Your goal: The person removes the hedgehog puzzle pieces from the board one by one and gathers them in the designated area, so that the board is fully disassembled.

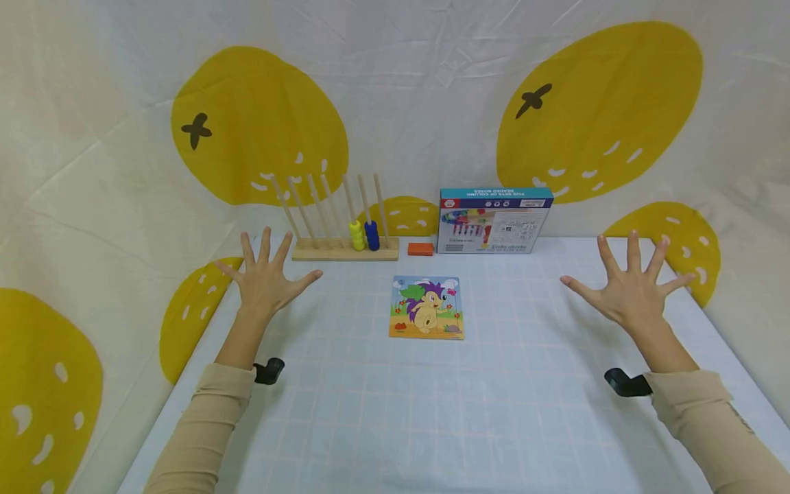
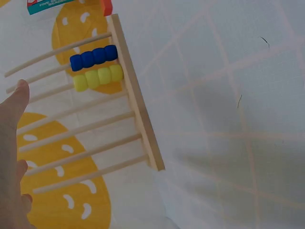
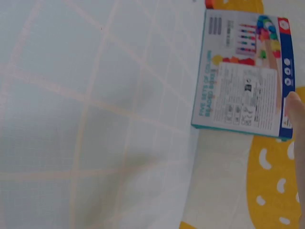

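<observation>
Both hands hover over the table with fingers spread wide, holding nothing. The left hand [image 1: 264, 281] is at the left, nearest to a wooden bead rack [image 1: 345, 254] with several upright pegs. Yellow beads [image 1: 357, 235] are stacked on one peg and blue beads [image 1: 372, 235] on the peg beside it; the other pegs carry none. Over the right side is the right hand [image 1: 633, 285], apart from the toy box [image 1: 494, 223] standing at the back. Between the hands lies a square hedgehog picture puzzle [image 1: 426, 307], flat on the table.
A small orange-red block [image 1: 420, 249] sits between the rack and the box. The table [image 1: 395, 412] has a pale checked cloth. Behind it hangs a white curtain [image 1: 407, 103] with large yellow fruit shapes. A black wrist mount [image 1: 269, 371] juts from the left sleeve, another [image 1: 627, 383] from the right.
</observation>
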A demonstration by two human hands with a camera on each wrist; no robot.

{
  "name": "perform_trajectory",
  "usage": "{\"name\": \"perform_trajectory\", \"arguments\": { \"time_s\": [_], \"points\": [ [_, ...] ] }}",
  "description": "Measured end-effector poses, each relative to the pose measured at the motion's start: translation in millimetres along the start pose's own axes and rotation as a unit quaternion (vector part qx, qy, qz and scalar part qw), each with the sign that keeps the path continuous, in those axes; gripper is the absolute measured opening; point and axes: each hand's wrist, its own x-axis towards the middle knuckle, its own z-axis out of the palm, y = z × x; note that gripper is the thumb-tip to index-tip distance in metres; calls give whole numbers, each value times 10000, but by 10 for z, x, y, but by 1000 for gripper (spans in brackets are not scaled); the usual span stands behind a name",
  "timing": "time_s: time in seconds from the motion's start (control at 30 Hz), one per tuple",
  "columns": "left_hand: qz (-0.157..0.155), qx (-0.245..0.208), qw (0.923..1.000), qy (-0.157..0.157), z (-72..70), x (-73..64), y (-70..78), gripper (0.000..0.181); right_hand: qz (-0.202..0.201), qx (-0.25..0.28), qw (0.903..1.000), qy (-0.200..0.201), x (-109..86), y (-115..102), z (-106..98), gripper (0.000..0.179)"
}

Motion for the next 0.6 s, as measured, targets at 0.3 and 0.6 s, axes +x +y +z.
{"name": "perform_trajectory", "arguments": {
  "time_s": [0.3,0.6],
  "points": [
    [-31,11,9999,-111,5,-28,7,97,-8,159,9999,-45,0,7,23,98],
    [205,-318,9990,222,44,-43,138,85,-620,1539,9860,-152,50,-185,109,89]
  ]
}}
